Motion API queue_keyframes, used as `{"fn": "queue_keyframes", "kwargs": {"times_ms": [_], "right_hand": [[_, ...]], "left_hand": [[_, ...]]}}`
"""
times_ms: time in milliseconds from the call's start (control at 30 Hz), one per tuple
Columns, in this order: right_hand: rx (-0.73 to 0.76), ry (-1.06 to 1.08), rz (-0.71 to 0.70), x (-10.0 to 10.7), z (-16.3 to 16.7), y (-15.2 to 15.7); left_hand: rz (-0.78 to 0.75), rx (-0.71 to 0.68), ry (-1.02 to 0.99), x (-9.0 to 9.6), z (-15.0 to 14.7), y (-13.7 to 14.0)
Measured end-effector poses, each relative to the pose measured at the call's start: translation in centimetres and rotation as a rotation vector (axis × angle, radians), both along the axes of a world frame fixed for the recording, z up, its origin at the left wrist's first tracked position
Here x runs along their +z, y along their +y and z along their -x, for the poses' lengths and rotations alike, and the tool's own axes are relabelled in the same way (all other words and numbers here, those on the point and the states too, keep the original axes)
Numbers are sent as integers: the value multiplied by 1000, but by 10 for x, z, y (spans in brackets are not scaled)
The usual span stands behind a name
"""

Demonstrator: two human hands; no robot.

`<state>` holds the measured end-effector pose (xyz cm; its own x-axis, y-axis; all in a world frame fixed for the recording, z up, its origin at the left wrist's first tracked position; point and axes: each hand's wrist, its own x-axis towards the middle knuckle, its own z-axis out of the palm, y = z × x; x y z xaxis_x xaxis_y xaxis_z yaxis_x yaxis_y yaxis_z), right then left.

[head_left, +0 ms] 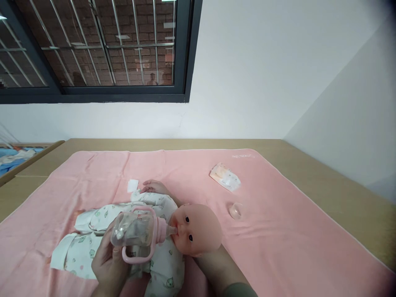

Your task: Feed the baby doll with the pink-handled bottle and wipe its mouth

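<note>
so our left hand [108, 264] grips the bottle [136, 233], teat at the doll [185, 231] mouth on the pink mat [278, 231]; right hand's hidden under its head, can't tell its grip; head could roll off the teat

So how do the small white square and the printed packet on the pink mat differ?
The white square is plain, flat and small, lying right by the doll's hand. The printed packet is larger, crinkled, with pink and orange markings, lying apart from the doll, up beyond its head. Both rest untouched on the pink mat.
</note>
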<state>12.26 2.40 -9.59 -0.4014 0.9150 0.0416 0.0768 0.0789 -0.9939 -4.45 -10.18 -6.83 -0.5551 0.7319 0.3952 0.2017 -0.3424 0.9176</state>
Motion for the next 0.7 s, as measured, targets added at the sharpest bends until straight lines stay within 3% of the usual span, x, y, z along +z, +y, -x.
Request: {"fn": "queue_keyframes", "kwargs": {"times_ms": [467,700], "right_hand": [[34,-20,-3,3,-2,4],[92,-50,-2,5,1,6]], "left_hand": [[7,-17,-40,-6,4,-1],[-39,-104,-223,11,3,6]]}}
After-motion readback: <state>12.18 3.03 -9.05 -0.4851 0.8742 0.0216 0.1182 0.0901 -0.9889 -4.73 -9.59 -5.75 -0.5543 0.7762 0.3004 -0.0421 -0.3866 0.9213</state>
